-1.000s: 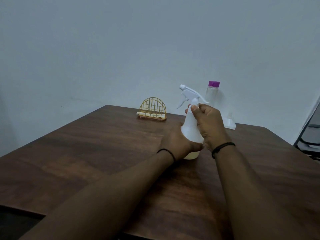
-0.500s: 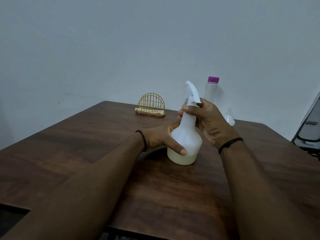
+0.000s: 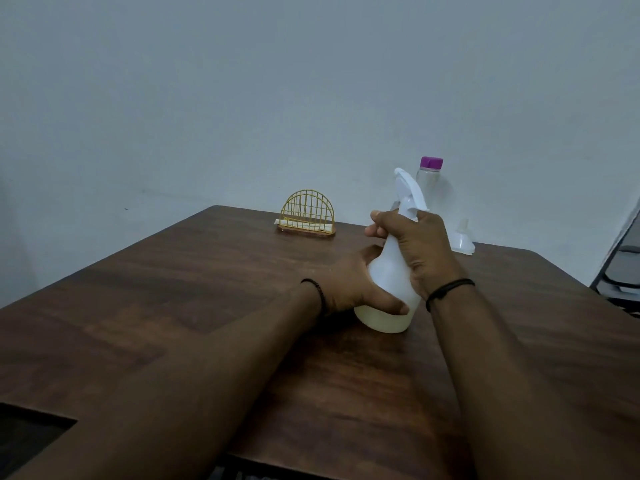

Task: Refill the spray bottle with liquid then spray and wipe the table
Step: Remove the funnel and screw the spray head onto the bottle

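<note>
So, spray bottle (image 3: 388, 278) standing mid-table (image 3: 173, 289). My left hand (image 3: 349, 285) wrapped round its belly, right hand (image 3: 420, 247) gripping neck under trigger head. Clear bottle (image 3: 429, 185), funnel (image 3: 462, 239) behind.

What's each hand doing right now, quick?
Left hand: grips the body of the spray bottle.
Right hand: grips the bottle's neck, below the spray head.

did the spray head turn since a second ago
Yes. The spray head pointed left toward the napkin holder; now it points away, toward the wall, as the right hand twists it.
</note>
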